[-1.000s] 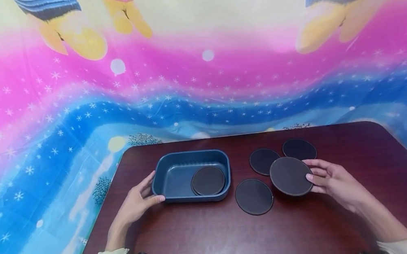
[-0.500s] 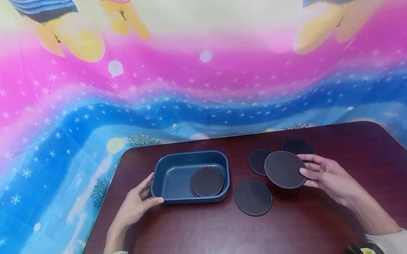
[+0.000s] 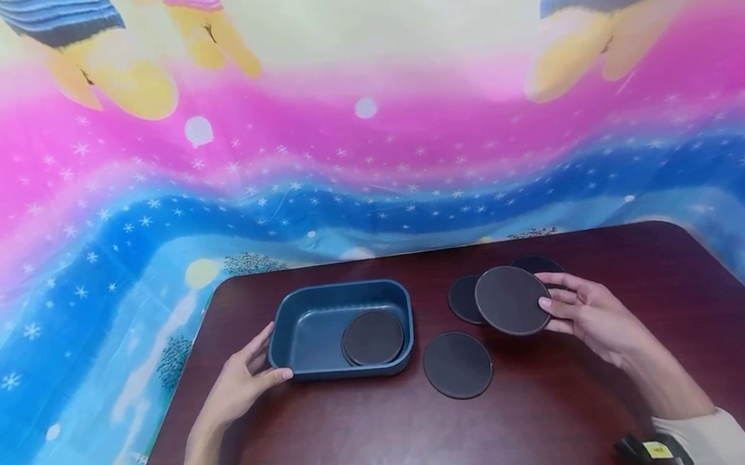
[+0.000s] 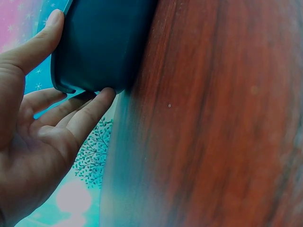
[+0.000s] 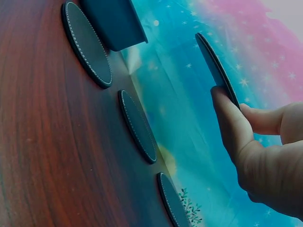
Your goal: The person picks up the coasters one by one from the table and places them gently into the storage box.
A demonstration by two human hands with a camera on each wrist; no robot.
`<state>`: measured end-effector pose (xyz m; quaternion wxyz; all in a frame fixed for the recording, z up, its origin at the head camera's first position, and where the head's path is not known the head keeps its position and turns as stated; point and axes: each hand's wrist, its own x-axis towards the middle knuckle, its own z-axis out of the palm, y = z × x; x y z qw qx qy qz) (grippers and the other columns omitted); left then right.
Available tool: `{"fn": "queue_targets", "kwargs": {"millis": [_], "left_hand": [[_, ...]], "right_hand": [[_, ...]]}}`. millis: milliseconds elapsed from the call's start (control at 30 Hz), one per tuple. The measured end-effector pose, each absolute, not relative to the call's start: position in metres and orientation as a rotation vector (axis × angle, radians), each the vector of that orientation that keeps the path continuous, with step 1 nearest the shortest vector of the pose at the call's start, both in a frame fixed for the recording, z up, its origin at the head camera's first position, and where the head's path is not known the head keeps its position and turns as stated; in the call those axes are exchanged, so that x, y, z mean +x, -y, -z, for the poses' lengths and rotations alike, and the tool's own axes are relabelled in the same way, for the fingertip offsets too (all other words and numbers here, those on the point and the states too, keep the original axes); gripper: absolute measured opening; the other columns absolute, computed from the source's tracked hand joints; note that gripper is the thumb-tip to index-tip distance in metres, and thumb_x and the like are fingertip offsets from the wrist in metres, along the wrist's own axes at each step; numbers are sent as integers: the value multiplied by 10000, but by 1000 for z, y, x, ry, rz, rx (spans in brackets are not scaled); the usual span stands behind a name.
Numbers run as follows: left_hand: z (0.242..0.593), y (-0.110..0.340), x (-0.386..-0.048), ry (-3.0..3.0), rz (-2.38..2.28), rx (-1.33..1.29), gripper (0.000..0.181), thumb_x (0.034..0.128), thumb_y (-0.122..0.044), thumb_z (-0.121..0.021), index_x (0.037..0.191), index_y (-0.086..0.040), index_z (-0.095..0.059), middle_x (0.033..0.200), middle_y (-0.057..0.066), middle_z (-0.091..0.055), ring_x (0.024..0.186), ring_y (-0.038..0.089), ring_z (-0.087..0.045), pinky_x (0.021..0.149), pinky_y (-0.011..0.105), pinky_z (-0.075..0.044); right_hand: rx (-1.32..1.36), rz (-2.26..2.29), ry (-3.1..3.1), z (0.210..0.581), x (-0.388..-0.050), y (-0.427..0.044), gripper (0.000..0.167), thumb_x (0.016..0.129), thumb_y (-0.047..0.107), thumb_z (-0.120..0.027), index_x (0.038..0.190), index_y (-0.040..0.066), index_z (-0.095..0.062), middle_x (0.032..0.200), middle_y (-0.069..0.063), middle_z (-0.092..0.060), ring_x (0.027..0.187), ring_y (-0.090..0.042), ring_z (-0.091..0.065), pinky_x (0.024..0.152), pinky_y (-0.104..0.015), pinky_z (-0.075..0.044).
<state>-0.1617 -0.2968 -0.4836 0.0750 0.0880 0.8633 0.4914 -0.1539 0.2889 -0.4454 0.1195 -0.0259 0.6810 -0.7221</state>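
A dark blue rectangular container (image 3: 309, 343) sits at the left of the table, with a round dark coaster (image 3: 374, 337) lying in its right part; a second edge shows beneath that one. My left hand (image 3: 239, 384) holds the container's left end, thumb at the near corner and fingers around the far side. Above the table, my right hand (image 3: 589, 316) pinches the right edge of another round coaster (image 3: 510, 300) between thumb and fingers. The right wrist view shows this coaster (image 5: 218, 71) edge-on, clear of the table.
One coaster (image 3: 458, 365) lies right of the container. Two more, a left one (image 3: 463, 300) and a far one (image 3: 537, 264), lie behind the held coaster, partly hidden. A patterned cloth (image 3: 365, 158) hangs behind the table (image 3: 392, 433).
My right hand has carried its coaster a little up and to the left, now covering more of the two far coasters. The left hand stays at the container; the whole view has shifted slightly.
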Motion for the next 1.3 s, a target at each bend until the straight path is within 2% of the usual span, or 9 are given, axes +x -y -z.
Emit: {"fn": "queue_targets", "kwargs": {"millis": [300, 600, 833, 1300], "left_hand": [[482, 297, -159, -2552, -1501, 236, 954, 964, -229, -831, 1723, -151, -258, 1693, 267, -401, 1524, 478, -452, 1002, 381, -631], [482, 295, -164, -2592, -1483, 318, 953, 958, -252, -836, 1717, -131, -273, 1671, 269, -436, 1485, 481, -502, 1005, 409, -627], [482, 298, -163, -2608, -1446, 288, 949, 964, -230, -831, 1718, -121, -265, 1675, 269, -428, 1488, 479, -498, 1017, 434, -620], [482, 296, -162, -2602, -1474, 286, 958, 955, -220, -839, 1716, -109, -267, 1668, 279, -434, 1486, 487, -497, 1008, 428, -625]], "right_hand": [[-88, 2151, -1963, 443, -154, -290, 499, 1088, 67, -619, 1543, 85, -415, 1194, 88, -767, 1039, -100, -786, 873, -275, -657], [-93, 2159, -1973, 439, -153, -289, 530, 1086, 57, -618, 1565, 56, -391, 1193, 82, -764, 1043, -101, -785, 868, -278, -659], [-112, 2182, -1963, 437, -152, -286, 482, 1082, 37, -615, 1526, 75, -432, 1180, 73, -770, 1029, -108, -791, 863, -284, -660], [-88, 2173, -1963, 432, -151, -284, 536, 1081, 52, -625, 1558, 29, -382, 1179, 75, -769, 1032, -106, -789, 874, -283, -658]]}}
